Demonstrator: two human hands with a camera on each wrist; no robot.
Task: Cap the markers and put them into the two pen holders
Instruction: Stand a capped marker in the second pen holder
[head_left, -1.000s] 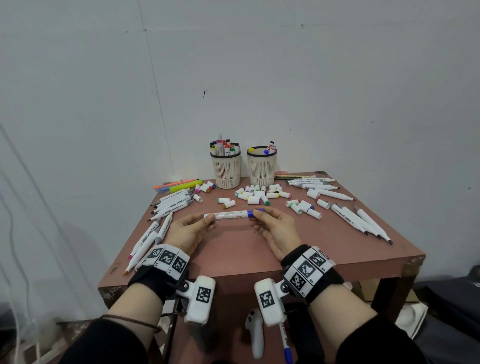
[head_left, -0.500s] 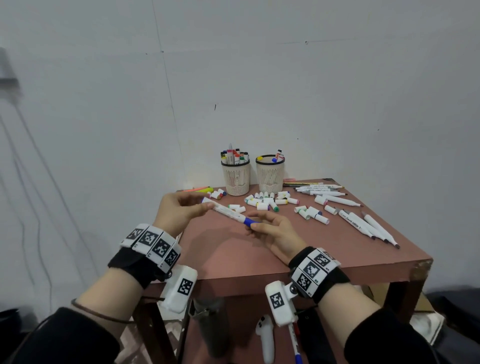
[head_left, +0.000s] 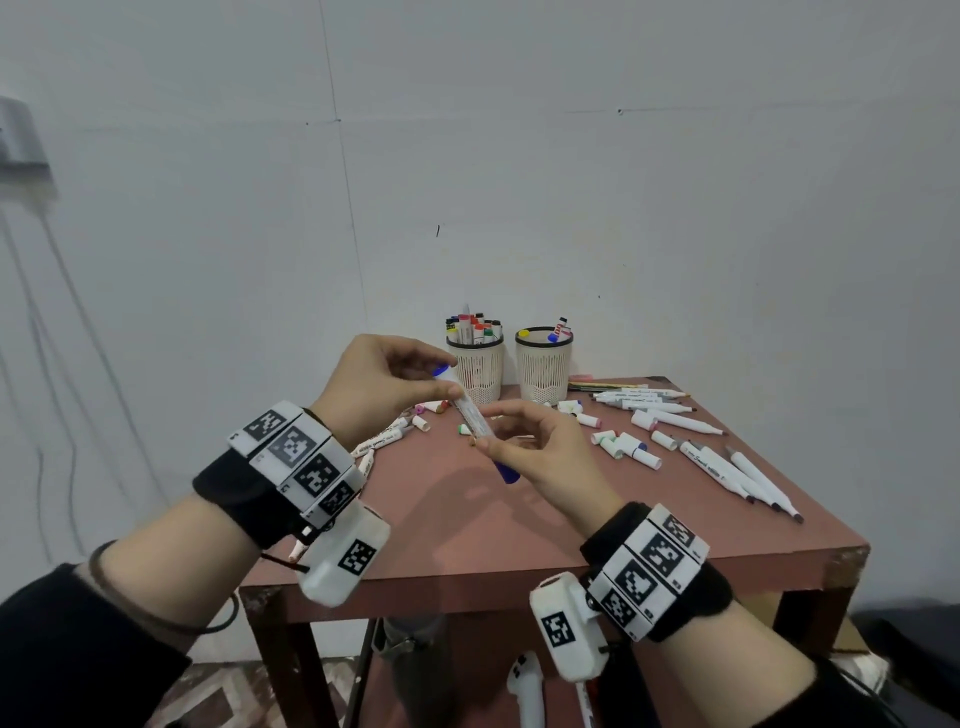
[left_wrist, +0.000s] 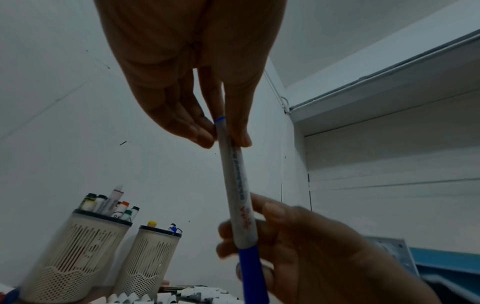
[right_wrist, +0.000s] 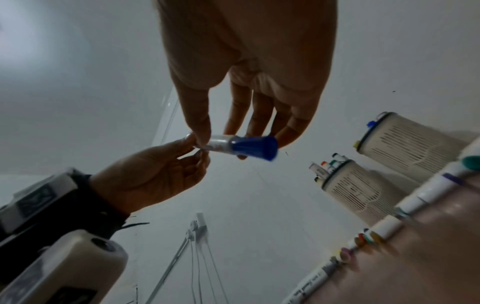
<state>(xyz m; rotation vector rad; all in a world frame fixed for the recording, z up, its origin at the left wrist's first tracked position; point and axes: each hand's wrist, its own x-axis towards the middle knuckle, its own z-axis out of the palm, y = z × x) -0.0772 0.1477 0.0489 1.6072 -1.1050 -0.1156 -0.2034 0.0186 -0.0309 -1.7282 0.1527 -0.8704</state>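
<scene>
Both hands pinch blue marker (head_left: 475, 423), one each end.

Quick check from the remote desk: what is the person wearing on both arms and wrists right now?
Both arms have black sleeves. Each wrist carries a black strap ringed with white blocks printed with black square markers, the left band and the right band. A white camera pod with its own marker hangs under each wrist, left and right. A thin dark cord loops around the left forearm. Both hands are bare.
</scene>
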